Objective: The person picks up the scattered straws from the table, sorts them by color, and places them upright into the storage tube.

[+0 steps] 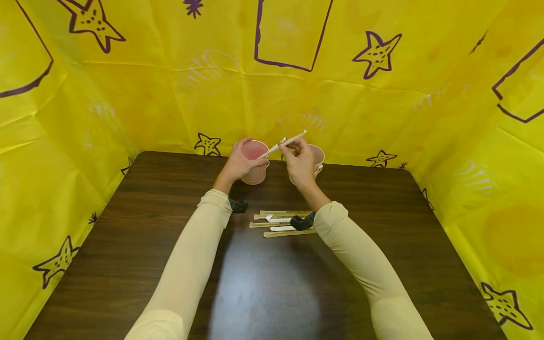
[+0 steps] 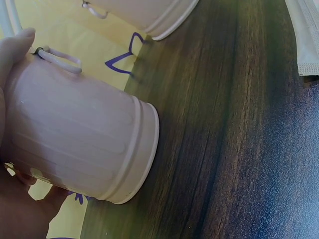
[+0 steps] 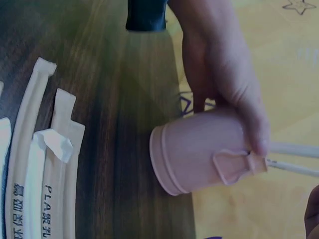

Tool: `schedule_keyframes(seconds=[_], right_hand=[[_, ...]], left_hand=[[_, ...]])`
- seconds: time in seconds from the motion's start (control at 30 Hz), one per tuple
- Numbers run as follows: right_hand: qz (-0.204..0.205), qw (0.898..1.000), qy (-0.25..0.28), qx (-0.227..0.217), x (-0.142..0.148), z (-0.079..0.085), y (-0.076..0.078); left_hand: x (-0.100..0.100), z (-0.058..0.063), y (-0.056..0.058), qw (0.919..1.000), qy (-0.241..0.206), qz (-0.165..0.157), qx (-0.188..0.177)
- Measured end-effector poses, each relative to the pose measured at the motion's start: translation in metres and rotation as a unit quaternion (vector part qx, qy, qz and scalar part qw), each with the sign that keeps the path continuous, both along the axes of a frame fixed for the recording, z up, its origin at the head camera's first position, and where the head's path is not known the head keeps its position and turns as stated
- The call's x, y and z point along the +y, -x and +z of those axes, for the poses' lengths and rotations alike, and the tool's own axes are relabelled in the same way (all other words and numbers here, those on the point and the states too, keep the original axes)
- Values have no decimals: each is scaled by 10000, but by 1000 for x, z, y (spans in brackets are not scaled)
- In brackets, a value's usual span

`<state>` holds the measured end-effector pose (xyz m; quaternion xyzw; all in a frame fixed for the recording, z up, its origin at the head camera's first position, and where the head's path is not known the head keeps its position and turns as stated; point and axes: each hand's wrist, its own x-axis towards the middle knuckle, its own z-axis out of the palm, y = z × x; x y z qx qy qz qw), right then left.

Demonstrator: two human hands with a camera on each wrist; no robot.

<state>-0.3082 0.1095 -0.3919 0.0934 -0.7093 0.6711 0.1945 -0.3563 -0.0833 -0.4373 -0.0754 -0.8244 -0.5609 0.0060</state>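
Note:
My left hand [image 1: 240, 163] grips a pale pink bucket-shaped cup [image 1: 254, 175] at the table's far edge, thumb over its rim. The cup has a small wire loop handle [image 2: 62, 59] on its side. In my right hand [image 1: 301, 163], pinched between thumb and fingers, are thin white straws [image 1: 289, 141] slanting down to the rim of this cup. In the right wrist view, two white straws [image 3: 294, 149] show at the rim, and only a bit of my right hand [image 3: 312, 214] is seen. A second pink cup [image 1: 317, 156] stands partly hidden behind my right hand.
Several paper-wrapped straws [image 1: 272, 225] lie side by side on the dark wood table [image 1: 170, 245], nearer than the cups. Printed characters show on their wrappers. A yellow cloth [image 1: 170, 108] with starfish drawings hangs behind the table and at both sides.

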Motion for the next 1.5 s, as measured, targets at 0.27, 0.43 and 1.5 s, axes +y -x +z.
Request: schedule_keyframes(seconds=[0.27, 0.43, 1.5], right_hand=[[81, 9989, -141, -431, -6, -7, 13], [279, 9936, -400, -1016, -12, -9, 17], [1220, 9290, -3363, -945, 40, -35, -27]], left_hand=[[0, 1, 0, 10000, 4, -31, 37], [-1, 1, 0, 10000, -74, -24, -19], [-1, -2, 1, 9999, 69, -37, -64]])
